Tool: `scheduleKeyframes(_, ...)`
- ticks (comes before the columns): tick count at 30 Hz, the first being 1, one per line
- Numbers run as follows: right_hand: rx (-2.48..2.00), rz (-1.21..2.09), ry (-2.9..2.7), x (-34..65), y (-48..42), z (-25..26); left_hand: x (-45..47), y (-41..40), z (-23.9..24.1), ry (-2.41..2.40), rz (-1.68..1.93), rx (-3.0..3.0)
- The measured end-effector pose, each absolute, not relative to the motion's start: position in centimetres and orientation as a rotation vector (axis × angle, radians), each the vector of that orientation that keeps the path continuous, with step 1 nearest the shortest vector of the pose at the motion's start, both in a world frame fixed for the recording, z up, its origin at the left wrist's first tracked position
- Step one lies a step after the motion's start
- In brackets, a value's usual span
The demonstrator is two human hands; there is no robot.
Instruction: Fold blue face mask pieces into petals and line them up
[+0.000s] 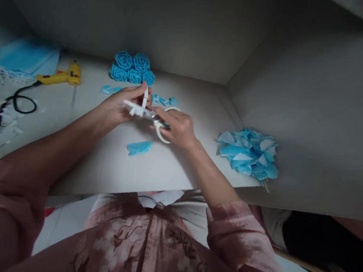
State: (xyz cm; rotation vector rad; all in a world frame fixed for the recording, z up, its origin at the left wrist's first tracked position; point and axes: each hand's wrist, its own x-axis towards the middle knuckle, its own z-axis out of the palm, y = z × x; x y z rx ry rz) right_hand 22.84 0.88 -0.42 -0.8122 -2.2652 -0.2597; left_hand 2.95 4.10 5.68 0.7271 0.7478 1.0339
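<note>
My right hand [179, 127] is closed around a pair of scissors [161, 133] with white handles, their blades pointing left. Pinched in my left hand [125, 101] is a white folded strip [145, 99], its material hard to make out. The scissor blades meet the white piece between the two hands. Below them on the table lies a blue scrap [139, 147]. Small blue-and-white cut pieces [164, 101] lie in a row behind my hands, and part of that row is hidden by them.
Several rolled blue rosettes [133, 67] sit at the back of the table [191, 167]. A yellow glue gun [62, 76] with a black cord stands left, beside stacked blue face masks [25, 59]. White scraps [7, 123] litter the left edge. Blue petal bunches [248, 153] on sticks lie right.
</note>
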Motion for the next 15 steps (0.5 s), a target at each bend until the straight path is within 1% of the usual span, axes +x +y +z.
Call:
scheduleKeyframes(3, -0.600, -0.210, -2.346, 21.6, 0.3, 0.0, 2.2, 4.7, 5.3, 0.742, 1.048, 0.767)
scheduleKeyframes(5, -0.674, -0.132, -2.291, 21.8, 0.3, 1.0, 1.7, 5.2, 4.8, 0.742, 1.065, 0.807)
scheduleKeyframes(6, -0.783, -0.090, -2.225, 22.3, 0.4, 1.7, 1.6, 5.4, 4.6, 0.743, 1.082, 0.831)
scheduleKeyframes(9, -1.302, 0.066, -1.984, 25.6, 0.2, 3.9, 1.3, 5.7, 4.1, 0.765, 1.098, 0.970)
scheduleKeyframes(11, -1.568, 0.156, -1.931, 28.5, -0.8, 4.7, 1.3, 5.5, 4.1, 0.792, 1.066, 1.097)
scheduleKeyframes(15, -1.838, 0.155, -1.944, 33.0, -4.8, 3.6, 1.2, 4.9, 4.7, 0.835, 1.040, 1.308)
